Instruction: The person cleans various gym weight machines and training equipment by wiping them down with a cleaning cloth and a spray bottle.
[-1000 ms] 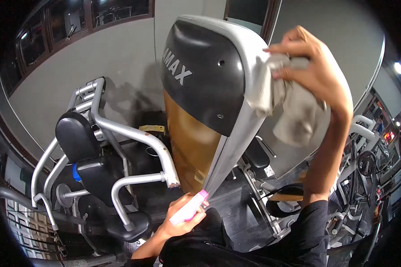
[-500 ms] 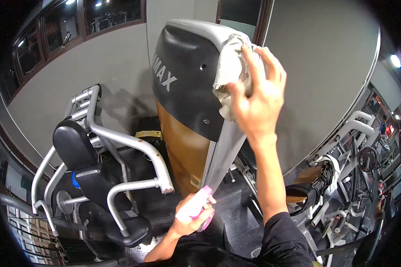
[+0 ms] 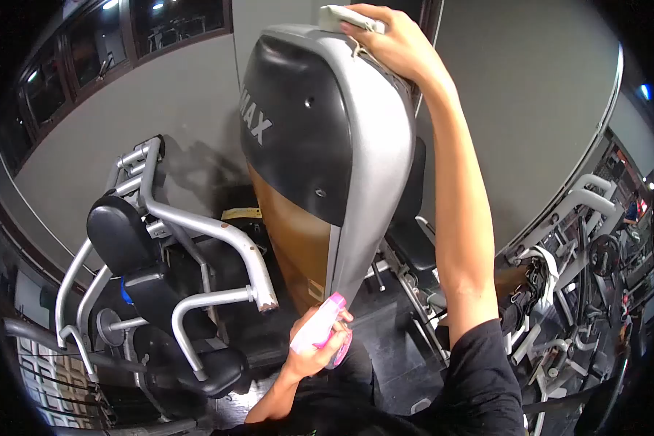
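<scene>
Cloth (image 3: pixel 346 16) on the top edge of the grey machine cover (image 3: pixel 374 145), pinned there by the right hand (image 3: pixel 391 45), fingers pressed together over it, arm stretched overhead. I log the left hand (image 3: pixel 307 357) low, wrapped around a pink spray bottle (image 3: pixel 320 327) just beside the cover's bottom corner. Padded seat frame (image 3: pixel 145 240) stands left.

Gym, weight-machine floor. A tall machine cover (image 3: pixel 320 123) in grey and black with white lettering stands in front; to its left is a machine with black pads (image 3: pixel 120 232) and bent silver tube arms (image 3: pixel 218 236). More steel frames (image 3: pixel 563 218) and a round weight plate (image 3: pixel 604 256) crowd the right side, with a dark floor (image 3: pixel 392 349), grey wall (image 3: pixel 123 109) and dark-framed windows (image 3: pixel 174 22) high up.
</scene>
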### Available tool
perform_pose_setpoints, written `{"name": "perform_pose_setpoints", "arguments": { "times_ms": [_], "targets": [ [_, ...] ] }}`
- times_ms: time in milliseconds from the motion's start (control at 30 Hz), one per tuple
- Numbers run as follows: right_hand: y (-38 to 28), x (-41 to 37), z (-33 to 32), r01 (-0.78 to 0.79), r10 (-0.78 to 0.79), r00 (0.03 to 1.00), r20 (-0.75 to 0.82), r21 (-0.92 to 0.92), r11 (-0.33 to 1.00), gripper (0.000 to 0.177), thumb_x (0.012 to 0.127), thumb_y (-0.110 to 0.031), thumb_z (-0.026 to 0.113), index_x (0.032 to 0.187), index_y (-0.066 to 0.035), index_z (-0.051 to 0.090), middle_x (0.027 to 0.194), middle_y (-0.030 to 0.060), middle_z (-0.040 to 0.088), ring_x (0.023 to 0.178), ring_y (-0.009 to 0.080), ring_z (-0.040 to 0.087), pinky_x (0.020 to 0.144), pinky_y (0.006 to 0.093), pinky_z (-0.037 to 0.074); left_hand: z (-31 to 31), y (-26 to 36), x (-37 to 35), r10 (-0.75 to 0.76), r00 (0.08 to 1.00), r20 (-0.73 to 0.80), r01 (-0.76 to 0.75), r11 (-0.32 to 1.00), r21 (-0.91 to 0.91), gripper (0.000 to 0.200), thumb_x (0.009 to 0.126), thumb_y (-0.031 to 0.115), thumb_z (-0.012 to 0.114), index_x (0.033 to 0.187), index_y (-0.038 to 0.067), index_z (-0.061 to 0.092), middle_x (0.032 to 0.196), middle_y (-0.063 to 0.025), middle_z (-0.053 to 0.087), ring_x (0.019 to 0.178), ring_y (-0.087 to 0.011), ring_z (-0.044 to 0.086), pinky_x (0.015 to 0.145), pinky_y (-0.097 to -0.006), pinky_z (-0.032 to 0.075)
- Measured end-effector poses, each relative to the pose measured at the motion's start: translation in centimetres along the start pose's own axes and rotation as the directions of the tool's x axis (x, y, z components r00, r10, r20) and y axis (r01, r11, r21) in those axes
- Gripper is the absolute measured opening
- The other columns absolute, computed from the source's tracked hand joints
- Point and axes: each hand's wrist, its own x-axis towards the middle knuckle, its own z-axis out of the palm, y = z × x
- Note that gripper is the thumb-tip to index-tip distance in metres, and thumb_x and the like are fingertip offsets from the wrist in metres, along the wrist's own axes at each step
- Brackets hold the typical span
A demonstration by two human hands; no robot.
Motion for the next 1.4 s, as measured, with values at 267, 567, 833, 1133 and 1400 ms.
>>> {"name": "perform_pose_setpoints", "arguments": {
  "times_ms": [267,567,833,1133,1400],
  "targets": [
    [0.5,-12.2,0.9,0.330,-0.350,0.883,-0.314,-0.114,0.937,0.047,0.061,0.001,0.056,0.104,-0.013,0.070,0.122,0.0170,0.057,0.119,0.0360,0.051,0.099,0.0434,0.041,0.2,0.0,1.5,0.112,0.992,-0.053,-0.105,0.987,0.125,0.029,0.080,0.000,0.064,0.107,-0.008,0.055,0.091,-0.0133,0.063,0.077,-0.0181,0.063,0.072,-0.0301,0.051],
    [5.9,-34.1,13.8,-0.016,0.156,0.912,-0.379,0.348,0.938,0.041,0.054,0.009,0.055,0.091,-0.006,0.063,0.130,0.0321,0.039,0.118,0.0493,0.046,0.098,0.0507,0.041,2.3,0.1,2.7,0.203,0.978,-0.038,-0.176,0.914,0.365,0.038,0.083,-0.002,0.054,0.119,-0.003,0.043,0.095,-0.0169,0.055,0.070,-0.0206,0.061,0.073,-0.0384,0.051],
    [6.7,-18.5,3.9,0.212,0.075,0.852,-0.518,0.474,0.855,0.053,0.066,0.009,0.060,0.116,-0.009,0.061,0.135,0.0248,0.042,0.124,0.0424,0.043,0.102,0.0455,0.039,7.0,0.0,3.7,0.164,0.950,-0.266,-0.106,0.969,0.222,0.033,0.080,-0.002,0.062,0.109,-0.006,0.045,0.083,-0.0164,0.062,0.076,-0.0218,0.063,0.078,-0.0358,0.050],
    [5.9,-21.1,6.0,0.302,-0.116,0.912,-0.392,0.454,0.839,0.049,0.054,0.009,0.057,0.099,-0.009,0.067,0.122,0.0207,0.054,0.117,0.0451,0.049,0.098,0.0495,0.042,9.4,-0.5,3.3,0.233,0.884,-0.405,-0.135,0.957,0.256,0.032,0.079,-0.003,0.060,0.107,-0.006,0.045,0.084,-0.0164,0.060,0.073,-0.0204,0.062,0.076,-0.0356,0.050],
    [11.0,-41.4,15.2,0.007,0.030,0.998,-0.063,0.522,0.853,0.042,0.054,0.002,0.064,0.095,-0.007,0.067,0.127,0.0200,0.049,0.120,0.0462,0.045,0.099,0.0507,0.041,10.1,-0.3,1.2,0.237,0.828,-0.509,-0.073,0.944,0.322,0.029,0.083,0.009,0.062,0.104,-0.004,0.045,0.080,-0.0135,0.060,0.073,-0.0194,0.060,0.077,-0.0351,0.048]
  ]
}}
